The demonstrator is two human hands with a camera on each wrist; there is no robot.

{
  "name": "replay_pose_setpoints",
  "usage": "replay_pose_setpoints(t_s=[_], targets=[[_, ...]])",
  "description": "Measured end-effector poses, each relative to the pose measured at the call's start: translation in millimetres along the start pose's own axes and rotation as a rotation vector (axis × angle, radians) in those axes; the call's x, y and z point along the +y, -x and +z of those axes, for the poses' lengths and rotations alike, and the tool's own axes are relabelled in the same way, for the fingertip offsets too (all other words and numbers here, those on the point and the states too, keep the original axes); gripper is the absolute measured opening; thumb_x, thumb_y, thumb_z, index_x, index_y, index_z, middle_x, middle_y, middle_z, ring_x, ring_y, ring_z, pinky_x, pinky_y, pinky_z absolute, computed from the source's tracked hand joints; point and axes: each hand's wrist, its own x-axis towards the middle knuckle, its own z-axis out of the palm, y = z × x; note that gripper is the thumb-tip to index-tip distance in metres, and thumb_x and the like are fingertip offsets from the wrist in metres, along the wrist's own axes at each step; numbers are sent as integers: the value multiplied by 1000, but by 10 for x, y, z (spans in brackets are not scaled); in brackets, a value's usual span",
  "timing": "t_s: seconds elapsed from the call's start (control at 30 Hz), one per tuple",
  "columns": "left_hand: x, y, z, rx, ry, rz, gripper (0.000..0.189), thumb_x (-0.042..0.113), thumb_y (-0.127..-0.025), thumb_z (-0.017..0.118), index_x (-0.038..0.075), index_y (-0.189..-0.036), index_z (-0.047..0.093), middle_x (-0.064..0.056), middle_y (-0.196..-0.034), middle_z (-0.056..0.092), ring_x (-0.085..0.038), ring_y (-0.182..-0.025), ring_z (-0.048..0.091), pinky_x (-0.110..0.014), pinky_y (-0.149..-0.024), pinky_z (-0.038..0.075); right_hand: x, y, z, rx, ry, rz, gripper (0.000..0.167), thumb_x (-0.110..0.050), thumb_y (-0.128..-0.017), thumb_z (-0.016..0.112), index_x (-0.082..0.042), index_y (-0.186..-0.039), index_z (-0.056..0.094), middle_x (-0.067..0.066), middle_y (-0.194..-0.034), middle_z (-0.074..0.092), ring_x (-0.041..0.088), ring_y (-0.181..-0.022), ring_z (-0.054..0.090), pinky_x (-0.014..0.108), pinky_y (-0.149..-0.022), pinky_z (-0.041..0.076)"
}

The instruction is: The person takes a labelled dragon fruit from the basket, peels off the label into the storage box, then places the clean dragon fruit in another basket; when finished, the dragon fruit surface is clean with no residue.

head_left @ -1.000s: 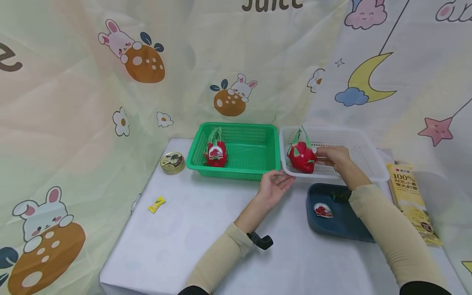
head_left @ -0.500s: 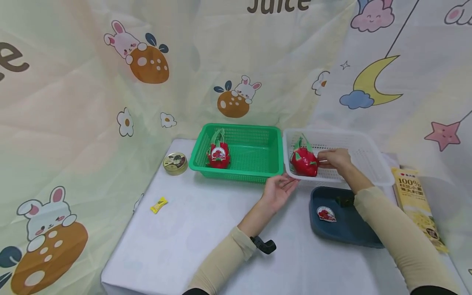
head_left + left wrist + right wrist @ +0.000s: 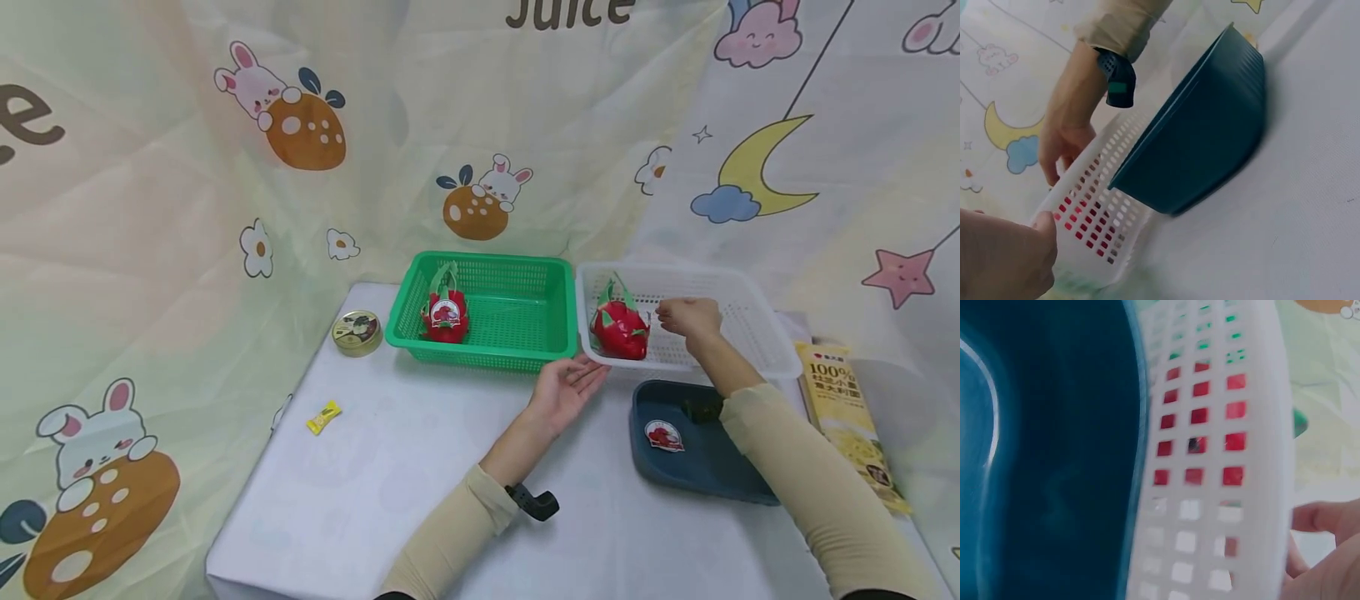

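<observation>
**The red fruit (image 3: 621, 331) is sitting just left of your right hand (image 3: 692, 318)**

In the head view, the red fruit is sitting at the left end of the white basket (image 3: 738, 329), with its green leaves pointing up. Your right hand is hanging over the same basket. Its fingers are bending loosely and looking empty, and a small gap is showing between their tips and the fruit. Your left hand (image 3: 561, 393) is touching the basket's near left corner with straight fingers. The fruit is sitting just past them, inside the rim. The green basket (image 3: 517, 308) is standing close on the left, holding another red fruit (image 3: 446, 321). The dark blue tray (image 3: 675, 471) is sitting in front, with a sticker (image 3: 664, 435) lying in it.

In the left wrist view, your left thumb is resting by the white basket's corner. Red is peeking through the holes near it. Your right fingers are dangling down behind the basket's wall.

In the right wrist view, red is filling many holes in the wall. Your right hand is showing below the red part, behind the wall, with a gap opening between its fingers.
</observation>
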Motion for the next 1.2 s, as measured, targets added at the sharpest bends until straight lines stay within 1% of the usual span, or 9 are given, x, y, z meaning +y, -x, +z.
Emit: replay_pose_setpoints(t_s=[0.1, 0.17, 0.3, 0.4, 0.53, 0.63, 0.93, 1.07, 1.2], targets=[[23, 52, 6, -12, -42, -19, 44, 2, -95, 52, -12, -137, 52, -29, -137, 58, -42, -135, 55, -45, -118, 41, -79, 40, 35, 76, -27, 8, 54, -25, -99, 64, 5, -144, 57, 20, -148, 57, 8, -101, 70, 31, -98, 56], [46, 105, 24, -23, -73, -41, 43, 2, -95, 52, -13, -135, 53, -31, -138, 57, -43, -137, 53, -45, -118, 41, -129, 55, 75, 108, -24, 6, 53, -27, -100, 64, 3, -144, 59, 19, -148, 58, 13, -108, 69, 31, -100, 55], [97, 215, 77, -58, -128, -85, 44, 3, -96, 53, -15, -135, 51, -34, -144, 53, -43, -139, 51, -44, -118, 41, -237, 75, 195, 128, -58, -14, 50, -30, -101, 65, 0, -141, 63, 16, -141, 63, 22, -119, 67, 31, -102, 54], [140, 300, 113, -86, -137, -108, 49, 5, -97, 53, -15, -141, 47, -35, -150, 48, -42, -140, 51, -43, -118, 41, -327, 105, 294, 116, -97, -49, 46, -29, -102, 65, 0, -138, 66, 14, -133, 68, 22, -116, 69, 31, -102, 55], [215, 417, 120, -123, -142, -118, 54, 8, -100, 52, -14, -148, 43, -33, -155, 44, -41, -141, 50, -43, -119, 39, -462, 182, 431, 71, -147, -87, 42, -27, -103, 65, 1, -135, 67, 11, -123, 73, 19, -107, 73, 32, -99, 56], [290, 499, 90, -135, -156, -106, 53, 9, -100, 51, -12, -148, 44, -31, -152, 49, -40, -141, 51, -43, -119, 39, -565, 254, 540, 13, -190, -84, 42, -25, -103, 65, 2, -136, 65, 12, -122, 73, 18, -104, 74, 35, -99, 57], [614, 681, -40, -149, -198, -6, 54, 9, -102, 46, -10, -153, 40, -26, -151, 51, -38, -142, 50, -42, -120, 38, -801, 383, 931, -141, -243, -119, 40, -17, -105, 62, 5, -138, 63, 19, -131, 70, 21, -110, 73, 36, -99, 56], [766, 755, -127, -125, -192, 33, 50, 9, -104, 44, -8, -151, 43, -25, -151, 51, -38, -143, 49, -41, -120, 39, -893, 396, 1148, -187, -233, -119, 37, -15, -104, 62, 6, -135, 63, 22, -130, 69, 26, -113, 72, 34, -96, 59], [924, 818, -208, -112, -179, 64, 53, 7, -105, 41, -8, -155, 37, -24, -154, 49, -37, -146, 46, -38, -119, 39, -963, 437, 1337, -228, -178, -137, 36, -18, -104, 64, 5, -132, 65, 22, -129, 70, 27, -114, 72, 34, -95, 59]])
